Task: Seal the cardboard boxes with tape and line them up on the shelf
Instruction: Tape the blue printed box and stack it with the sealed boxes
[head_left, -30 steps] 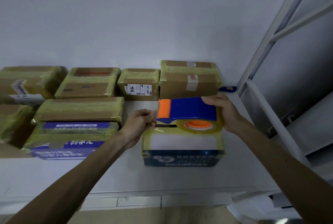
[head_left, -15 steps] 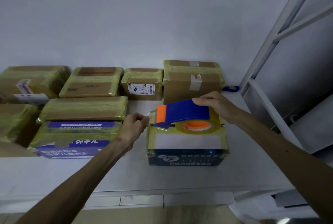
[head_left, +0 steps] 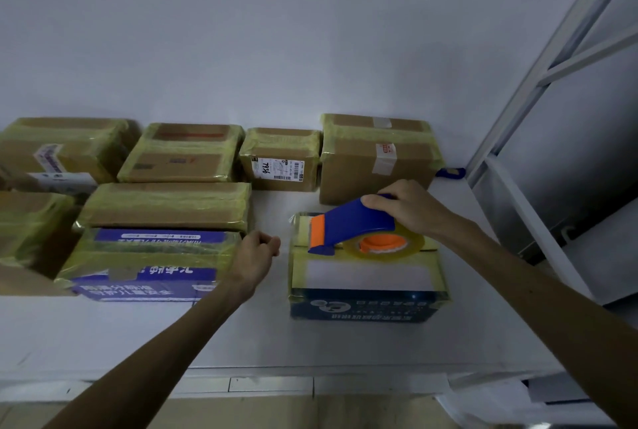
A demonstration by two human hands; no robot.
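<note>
The dark blue box (head_left: 366,294) is seen on the white shelf (head_left: 310,342), at about 4 o'clock from the middle of the view. It is set apart from the taped boxes (head_left: 165,207) ranged from 9 to 12 o'clock along the wall. The tape dispenser (head_left: 352,225) is laid on the box's top and is gripped by the right hand (head_left: 411,211), whose fingers are curled over the blue body. Its orange nose is pointed toward 9 o'clock. The left hand (head_left: 257,254) is held just beside the box's left edge, at 9 o'clock from the dispenser. Its fingers and thumb are closed in a pinch on what is taken to be the tape end (head_left: 289,232), though the clear film is only faintly seen. The box's long axis is run from 9 to 3 o'clock, in line with the dispenser, so a strip along that axis is judged to be intended. The right hand is the nearer, being set over the box. A pull toward 3 o'clock is probably called for, with the end pressed down at the left edge.
</note>
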